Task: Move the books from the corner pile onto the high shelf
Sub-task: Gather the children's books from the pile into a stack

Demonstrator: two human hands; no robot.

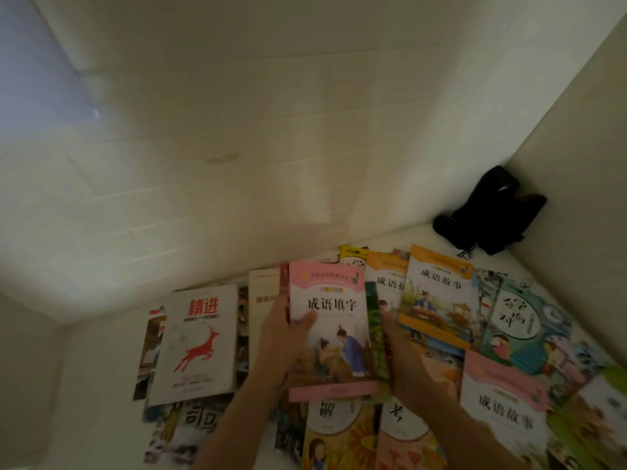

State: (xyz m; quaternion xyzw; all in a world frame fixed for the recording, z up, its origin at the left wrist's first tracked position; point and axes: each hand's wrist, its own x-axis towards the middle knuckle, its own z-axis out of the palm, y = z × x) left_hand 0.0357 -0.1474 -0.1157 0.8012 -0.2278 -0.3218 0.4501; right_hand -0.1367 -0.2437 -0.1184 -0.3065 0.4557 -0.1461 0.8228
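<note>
A: Where is the pink-topped book [330, 329] now?

B: It is between the two hands, above the other books that lie flat on the white shelf [420, 234]. The left hand [283, 334] grips its left edge, with the thumb curled over the glossy cover. The right hand [402, 359] is at its right edge, on a green-edged book [377, 337] just behind it. I cannot tell how far the fingers of this hand are closed, because the books hide them.

A: What lies around the pink-topped book?

B: To its left lies a white book with a red deer [200, 340], a flat rectangle with a matte-looking cover. To its right an orange-topped book [437, 300] lies tilted, overlapping other thin paperbacks. Lower right of it there is a second pink book [505, 405]. Nearer to the camera than it are picture books with round white labels [336, 418], but they are blurred.

A: And farther away?

B: Far to the upper right of the pink-topped book, in the corner where the walls meet, sits a black bag [492, 212], soft and crumpled. The back wall [271, 130] behind the pink-topped book is white, with faint lines like bricks.
</note>
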